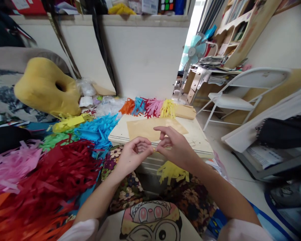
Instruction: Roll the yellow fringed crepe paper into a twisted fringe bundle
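Note:
My left hand (136, 154) and my right hand (175, 146) meet above the near edge of a low cream table (203, 142). Between the fingertips of both hands is a small yellow piece (155, 149), too small to name. My left fingers are curled in a pinch. On the right, the index finger is raised and the other fingers close toward the thumb. A sheet of tan paper (140, 129) lies flat on the table beyond my hands. Below my right wrist is a yellow paper tassel (172, 171); whether it joins the piece I hold is hidden.
Orange, blue, red, pink and yellow tassels (154, 106) line the table's far edge beside a folded tan paper (187, 111). Heaps of red fringe (62, 170) and blue fringe (97, 129) lie at left, near a yellow cushion (45, 88). A white folding chair (233, 101) stands right.

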Demonstrator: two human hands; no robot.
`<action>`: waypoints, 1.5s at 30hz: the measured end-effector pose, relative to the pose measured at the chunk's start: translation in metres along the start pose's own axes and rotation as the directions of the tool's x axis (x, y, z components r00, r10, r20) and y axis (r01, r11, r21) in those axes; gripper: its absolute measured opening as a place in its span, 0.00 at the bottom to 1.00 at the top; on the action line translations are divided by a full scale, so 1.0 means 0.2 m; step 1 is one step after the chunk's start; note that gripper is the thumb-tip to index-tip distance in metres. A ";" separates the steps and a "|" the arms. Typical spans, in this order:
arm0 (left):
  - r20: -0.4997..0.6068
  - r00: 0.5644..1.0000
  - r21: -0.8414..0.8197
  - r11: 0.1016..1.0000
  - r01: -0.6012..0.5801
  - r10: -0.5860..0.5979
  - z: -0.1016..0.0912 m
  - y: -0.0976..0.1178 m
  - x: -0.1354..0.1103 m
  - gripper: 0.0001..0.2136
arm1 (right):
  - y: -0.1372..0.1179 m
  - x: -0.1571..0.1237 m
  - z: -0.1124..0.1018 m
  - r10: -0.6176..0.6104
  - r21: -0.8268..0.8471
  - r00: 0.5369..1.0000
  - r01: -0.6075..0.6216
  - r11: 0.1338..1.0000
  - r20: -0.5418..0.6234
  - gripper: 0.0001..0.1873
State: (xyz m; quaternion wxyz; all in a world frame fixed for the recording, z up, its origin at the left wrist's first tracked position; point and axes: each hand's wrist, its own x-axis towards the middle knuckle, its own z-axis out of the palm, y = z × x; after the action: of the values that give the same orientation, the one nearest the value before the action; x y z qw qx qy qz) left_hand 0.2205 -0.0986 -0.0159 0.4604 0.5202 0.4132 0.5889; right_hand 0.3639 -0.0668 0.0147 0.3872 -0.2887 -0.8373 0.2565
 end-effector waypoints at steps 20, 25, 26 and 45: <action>-0.086 0.991 -0.031 0.994 -0.102 0.099 -0.01 -0.09 0.01 0.07 | 0.02 0.01 0.02 0.144 -0.173 0.987 -0.131 0.976 0.068 0.04; -0.098 0.994 -0.006 0.998 -0.056 0.055 -0.02 -0.12 0.03 0.08 | 0.03 0.01 0.07 0.132 -0.154 0.991 -0.134 0.979 -0.019 0.04; -0.094 0.995 -0.004 0.999 -0.047 0.046 -0.02 -0.12 0.03 0.08 | 0.04 0.01 0.08 0.127 -0.138 0.991 -0.131 0.982 -0.039 0.04; -0.035 0.999 0.082 0.996 0.027 -0.024 -0.07 -0.15 0.04 0.09 | 0.14 -0.01 0.12 0.187 -0.206 0.982 -0.175 0.963 0.040 0.05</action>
State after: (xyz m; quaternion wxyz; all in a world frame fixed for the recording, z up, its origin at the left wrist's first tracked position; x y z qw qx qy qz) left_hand 0.2091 -0.0848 -0.0443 0.4391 0.5233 0.4513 0.5741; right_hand 0.3545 -0.0530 -0.0185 0.3059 -0.3939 -0.8402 0.2129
